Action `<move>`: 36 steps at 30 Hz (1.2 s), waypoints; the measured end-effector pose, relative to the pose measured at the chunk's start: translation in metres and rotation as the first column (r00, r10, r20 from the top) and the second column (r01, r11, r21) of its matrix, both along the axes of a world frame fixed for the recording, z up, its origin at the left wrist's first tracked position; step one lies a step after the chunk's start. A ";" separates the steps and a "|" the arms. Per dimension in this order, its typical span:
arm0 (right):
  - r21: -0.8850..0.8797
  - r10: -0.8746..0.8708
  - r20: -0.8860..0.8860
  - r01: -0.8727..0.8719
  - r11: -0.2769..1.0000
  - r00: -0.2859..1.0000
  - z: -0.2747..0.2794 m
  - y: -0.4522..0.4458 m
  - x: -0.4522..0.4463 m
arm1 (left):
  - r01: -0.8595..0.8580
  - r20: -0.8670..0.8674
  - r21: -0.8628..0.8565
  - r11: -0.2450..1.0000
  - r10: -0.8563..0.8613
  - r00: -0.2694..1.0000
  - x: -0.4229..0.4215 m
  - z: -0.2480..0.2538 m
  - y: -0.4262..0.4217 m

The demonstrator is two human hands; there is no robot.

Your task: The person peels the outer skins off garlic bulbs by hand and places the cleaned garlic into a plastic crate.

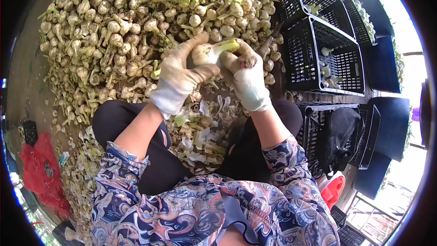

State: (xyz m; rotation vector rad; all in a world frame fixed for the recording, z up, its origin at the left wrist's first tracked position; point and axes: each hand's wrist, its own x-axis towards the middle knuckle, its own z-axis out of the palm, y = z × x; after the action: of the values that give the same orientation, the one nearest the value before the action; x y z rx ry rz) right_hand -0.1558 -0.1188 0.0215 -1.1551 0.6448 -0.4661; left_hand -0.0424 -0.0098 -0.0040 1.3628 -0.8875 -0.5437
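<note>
**Garlic Bulb (pixel 200 58) Held Between Left Hand (pixel 177 73) and Right Hand (pixel 249 76)**

Head view. The garlic bulb was rounded, with pale skin and brown soil marks, and narrowed into a smooth white neck and a green stem (pixel 227 45). It was located above the near edge of a garlic heap (pixel 123 54), whose rough, soil-stained bulbs retained their stalks. Thin, papery peelings (pixel 200 143) lay between the person's knees. At right stood black plastic crates (pixel 298 59) with slotted walls; a few white, smooth bulbs (pixel 331 82) lay inside the nearer of the two upper ones. A black mesh bag (pixel 340 132) was draped over a lower crate. At far left lay a crumpled red mesh sack (pixel 41 173).

Both hands wore knit gloves with white cuffs and soiled tan fingers. The forearms extended forward and converged. The left hand gripped the bulb body, thumb on the near side and forefinger on the far side. The right hand was closed on the stem, fingers bent, thumb directed toward the bulb. Whether the right palm contained a tool could not be determined.
</note>
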 end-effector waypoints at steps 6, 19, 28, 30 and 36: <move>-0.032 0.028 0.066 -0.026 0.999 0.997 -0.019 -0.011 -0.002 | 0.241 -0.527 -0.065 0.968 -0.238 0.816 0.006 0.005 0.004; -0.098 0.150 0.078 -0.142 0.985 0.986 -0.031 -0.030 -0.001 | 0.119 -0.502 0.056 0.991 -0.075 0.862 -0.002 0.001 -0.011; 0.420 0.135 0.386 -0.304 0.855 0.913 -0.016 -0.036 -0.013 | 0.407 -0.625 0.004 0.913 -0.316 0.714 0.023 0.024 -0.005; 0.391 0.108 0.399 -0.276 0.878 0.911 -0.021 -0.036 -0.009 | 0.361 -0.600 0.023 0.932 -0.276 0.751 0.023 0.019 -0.010; -0.056 0.138 0.093 -0.133 0.990 0.986 -0.024 -0.031 -0.007 | 0.251 -0.573 0.053 0.967 -0.176 0.800 0.016 0.001 -0.017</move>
State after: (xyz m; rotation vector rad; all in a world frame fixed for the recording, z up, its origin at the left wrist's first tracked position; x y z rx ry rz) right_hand -0.1628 -0.1502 -0.0022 -1.2078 0.4701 -0.4215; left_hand -0.0260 -0.0267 -0.0025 1.1164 -0.5186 -1.1332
